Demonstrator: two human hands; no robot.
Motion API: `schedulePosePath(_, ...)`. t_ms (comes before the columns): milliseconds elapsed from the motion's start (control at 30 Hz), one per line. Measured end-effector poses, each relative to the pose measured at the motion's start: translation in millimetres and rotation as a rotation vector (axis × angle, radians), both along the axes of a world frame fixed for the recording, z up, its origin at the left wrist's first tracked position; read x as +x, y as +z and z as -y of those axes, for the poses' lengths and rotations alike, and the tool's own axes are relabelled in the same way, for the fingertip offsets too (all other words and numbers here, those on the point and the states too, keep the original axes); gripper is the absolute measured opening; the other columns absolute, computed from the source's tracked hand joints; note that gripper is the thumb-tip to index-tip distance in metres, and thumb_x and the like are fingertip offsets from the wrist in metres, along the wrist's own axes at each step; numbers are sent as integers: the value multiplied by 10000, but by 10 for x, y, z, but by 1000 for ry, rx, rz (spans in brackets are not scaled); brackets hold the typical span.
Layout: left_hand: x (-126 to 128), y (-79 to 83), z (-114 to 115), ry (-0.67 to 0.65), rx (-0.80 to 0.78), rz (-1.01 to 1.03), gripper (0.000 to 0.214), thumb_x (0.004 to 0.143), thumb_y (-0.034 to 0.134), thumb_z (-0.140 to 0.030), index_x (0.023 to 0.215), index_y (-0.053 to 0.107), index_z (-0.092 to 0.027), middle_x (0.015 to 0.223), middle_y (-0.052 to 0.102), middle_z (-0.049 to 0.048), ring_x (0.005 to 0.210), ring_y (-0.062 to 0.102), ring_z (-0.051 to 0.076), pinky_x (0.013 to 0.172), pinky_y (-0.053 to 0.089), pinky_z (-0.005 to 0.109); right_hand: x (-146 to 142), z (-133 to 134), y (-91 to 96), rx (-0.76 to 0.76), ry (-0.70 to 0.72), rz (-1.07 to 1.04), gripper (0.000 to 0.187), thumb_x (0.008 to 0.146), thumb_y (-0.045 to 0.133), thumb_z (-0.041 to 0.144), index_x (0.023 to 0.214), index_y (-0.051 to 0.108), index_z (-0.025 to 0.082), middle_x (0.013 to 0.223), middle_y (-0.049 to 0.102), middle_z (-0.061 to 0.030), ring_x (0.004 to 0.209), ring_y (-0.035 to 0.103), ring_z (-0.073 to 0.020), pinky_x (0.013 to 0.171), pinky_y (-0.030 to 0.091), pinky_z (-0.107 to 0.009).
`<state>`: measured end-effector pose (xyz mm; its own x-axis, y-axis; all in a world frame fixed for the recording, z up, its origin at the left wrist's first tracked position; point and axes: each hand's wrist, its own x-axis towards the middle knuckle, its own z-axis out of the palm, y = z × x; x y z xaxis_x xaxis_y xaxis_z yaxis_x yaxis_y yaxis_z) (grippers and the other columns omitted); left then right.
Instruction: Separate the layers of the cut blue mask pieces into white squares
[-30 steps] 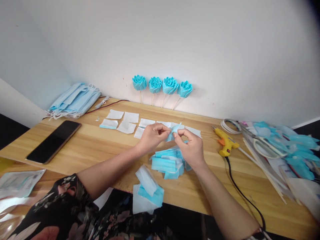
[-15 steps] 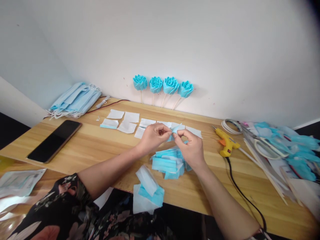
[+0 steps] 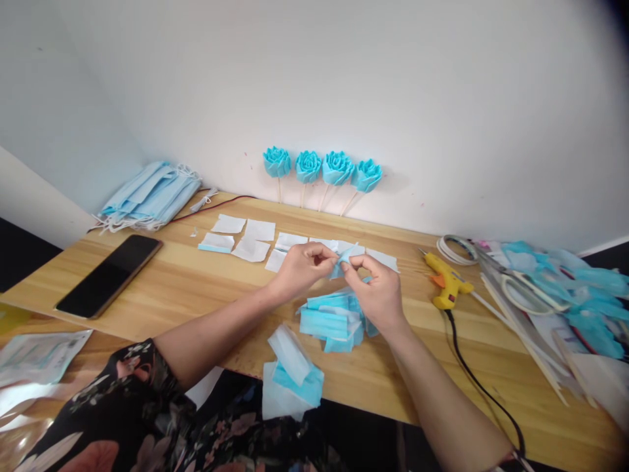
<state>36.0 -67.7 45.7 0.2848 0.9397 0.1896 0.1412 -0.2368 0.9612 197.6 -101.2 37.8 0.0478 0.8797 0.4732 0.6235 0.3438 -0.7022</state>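
Note:
Between the fingertips of my left hand (image 3: 305, 267) and my right hand (image 3: 374, 287) is a small light-blue piece of mask fabric (image 3: 348, 254). Both hands are closed in a pinch on it, and my fingers cover part of its shape. Just below my hands lies a loose pile of blue and white fabric pieces (image 3: 324, 322). Nearer to me, more pieces (image 3: 293, 380) rest at the table's front edge. Behind my hands, white fabric squares (image 3: 259, 229) are spread out on the wooden table (image 3: 216, 283), some partly hidden by my left hand.
Blue fabric roses (image 3: 338, 168) on sticks lean against the wall. Folded face masks (image 3: 152, 196) and a phone (image 3: 109, 276) lie at left. On the right are a yellow glue gun (image 3: 448, 282) with its cord, a tape roll (image 3: 456, 250), scissors (image 3: 533, 294) and blue scraps (image 3: 594, 321).
My hands keep their pinch on the blue fabric piece, whose visible tip has shifted slightly. The whole view has moved a few pixels; nothing else has visibly changed place.

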Motion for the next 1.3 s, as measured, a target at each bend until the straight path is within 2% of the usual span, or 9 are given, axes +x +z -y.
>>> schedulePosePath(333,4,-50,-37,-53,-158,136,120,746,640,-249,695,659,-142,650,639,0,602,541,97,599,426,226,-10,4,37,-33,16,-71,159,814,613,284,671,597,217,649,617,21,640,557,-151,661,445,-264)
schedulePosePath(467,-3,-74,-62,-75,-166,185,209,800,628,-341,743,683,-148,659,621,-6,632,553,106,644,448,242,21,-16,18,-93,20,-150,173,819,621,326,691,615,210,654,607,19,659,552,-154,668,437,-263)
schedulePosePath(600,-18,-71,-93,-28,-118,232,251,857,605,-373,958,689,-159,754,644,5,744,598,128,735,483,257,69,-52,-44,-156,88,-306,193,844,621,347,717,634,203,712,614,11,709,554,-156,723,432,-272)
schedulePosePath(767,-26,-84,-134,65,-149,269,424,873,618,-344,1244,559,-147,1027,670,81,949,625,176,811,504,295,64,-55,-52,-210,152,-440,171,848,633,337,747,668,204,712,622,17,745,570,-159,750,434,-273)
schedulePosePath(900,-14,-138,-139,-97,-266,350,623,853,662,-396,1392,454,-164,1028,675,93,882,642,179,737,519,298,42,-41,-22,-252,180,-435,171,843,637,344,759,681,202,748,665,8,754,596,-166,763,451,-285)
schedulePosePath(1000,-12,-174,-142,-157,-246,414,647,797,719,-317,1379,467,-187,981,674,63,811,644,162,697,523,287,53,-46,-12,-269,195,-426,176,849,628,356,818,704,201,807,709,-12,800,635,-185,788,478,-305)
schedulePosePath(1100,-27,-164,-147,-166,-246,473,601,771,721,-240,1331,505,-214,990,673,44,858,657,163,764,536,302,94,-71,-21,-218,163,-438,240,896,565,353,1035,695,205,872,734,-34,826,663,-191,827,506,-343)
schedulePosePath(1200,-35,-122,-134,-216,-368,570,584,739,733,-181,1287,537,-231,1009,672,34,878,662,157,815,524,308,141,-99,-38,-78,113,-309,352,909,545,284,1254,600,244,1063,731,-58,978,669,-206,918,499,-399)
schedulePosePath(1300,-27,-95,-113,-250,-463,638,592,697,765,-146,1249,561,-213,952,668,18,826,650,134,801,497,283,168,-113,-35,109,116,-56,401,863,590,195,1252,606,289,1324,631,-64,1226,569,-233,1027,440,-451)
